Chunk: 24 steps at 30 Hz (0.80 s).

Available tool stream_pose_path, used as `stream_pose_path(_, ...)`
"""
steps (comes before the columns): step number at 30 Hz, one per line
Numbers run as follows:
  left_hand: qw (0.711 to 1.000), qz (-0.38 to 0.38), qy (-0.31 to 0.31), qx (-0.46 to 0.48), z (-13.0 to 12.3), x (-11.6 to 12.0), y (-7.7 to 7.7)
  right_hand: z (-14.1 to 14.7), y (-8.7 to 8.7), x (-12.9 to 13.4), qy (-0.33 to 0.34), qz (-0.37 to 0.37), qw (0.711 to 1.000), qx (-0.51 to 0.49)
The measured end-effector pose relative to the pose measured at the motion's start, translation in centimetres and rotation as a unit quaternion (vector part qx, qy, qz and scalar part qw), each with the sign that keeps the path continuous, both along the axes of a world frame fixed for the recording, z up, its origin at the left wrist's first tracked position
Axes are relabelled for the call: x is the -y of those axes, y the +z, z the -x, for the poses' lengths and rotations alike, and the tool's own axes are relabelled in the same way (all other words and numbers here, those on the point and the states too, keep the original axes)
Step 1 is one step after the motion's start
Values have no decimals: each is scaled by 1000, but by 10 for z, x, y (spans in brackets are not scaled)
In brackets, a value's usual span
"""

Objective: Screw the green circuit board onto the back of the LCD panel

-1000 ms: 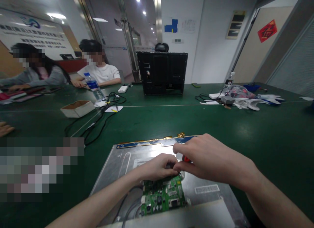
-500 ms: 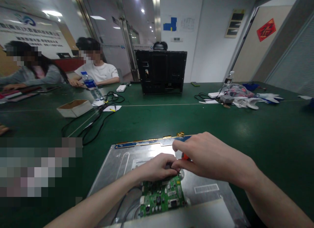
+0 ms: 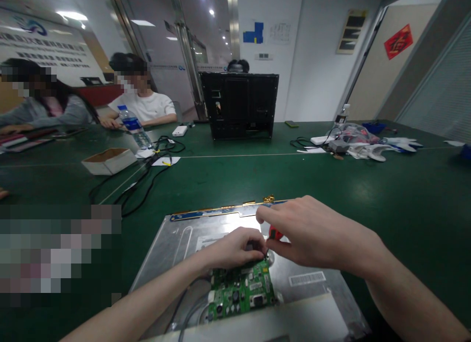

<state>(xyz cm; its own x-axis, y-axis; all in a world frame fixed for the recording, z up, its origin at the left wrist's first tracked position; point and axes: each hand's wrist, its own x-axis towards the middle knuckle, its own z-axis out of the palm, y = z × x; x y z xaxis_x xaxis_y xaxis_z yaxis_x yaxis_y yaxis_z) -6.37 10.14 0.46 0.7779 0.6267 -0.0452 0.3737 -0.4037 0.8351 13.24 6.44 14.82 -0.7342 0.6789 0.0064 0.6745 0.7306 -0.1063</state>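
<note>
My right hand point(image 3: 312, 229) is closed around a screwdriver point(image 3: 275, 233), whose red and black handle shows between thumb and fingers. My left hand point(image 3: 243, 247) is beside it, fingers bent and tips pressed together at the top right corner of a green circuit board point(image 3: 239, 293). What those fingertips hold, if anything, is hidden. The board lies on the silver metal back of a display panel point(image 3: 172, 244). Along the panel's far edge runs a narrow blue strip board point(image 3: 198, 214) with gold tabs.
Beyond the panel stands a black monitor housing point(image 3: 243, 106). On the left are an open box point(image 3: 108, 161), black cables point(image 3: 147, 190) and a water bottle point(image 3: 134, 128). White gloves point(image 3: 368, 150) and a plastic bag point(image 3: 353, 133) lie at right. Two people sit at the far left.
My right hand has turned slightly, so more of the red and black handle shows. Its thumb has moved a little away from the left fingertips. The whole view has shifted slightly.
</note>
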Motion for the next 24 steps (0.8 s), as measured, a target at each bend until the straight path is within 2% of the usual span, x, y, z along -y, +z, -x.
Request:
stream_pose_path(3, 1000, -13, -5, -15, 1, -2, -5, -1, -1, 1, 21, 6, 1000, -15)
stream_pose_path(7, 1000, -11, -12, -22, 3, -4, -9, 0, 0, 1, 13, 28, 999, -20)
stream_pose_path(12, 1000, -13, -7, -13, 2, -2, -6, 1, 1, 1, -8, 13, 1000, 0)
stream_pose_path(20, 1000, -21, -6, -6, 1, -3, -7, -2, 0, 1, 11, 12, 1000, -14)
stream_pose_path(24, 1000, -15, -4, -10, 2, -2, -7, 1, 0, 1, -9, 15, 1000, -7)
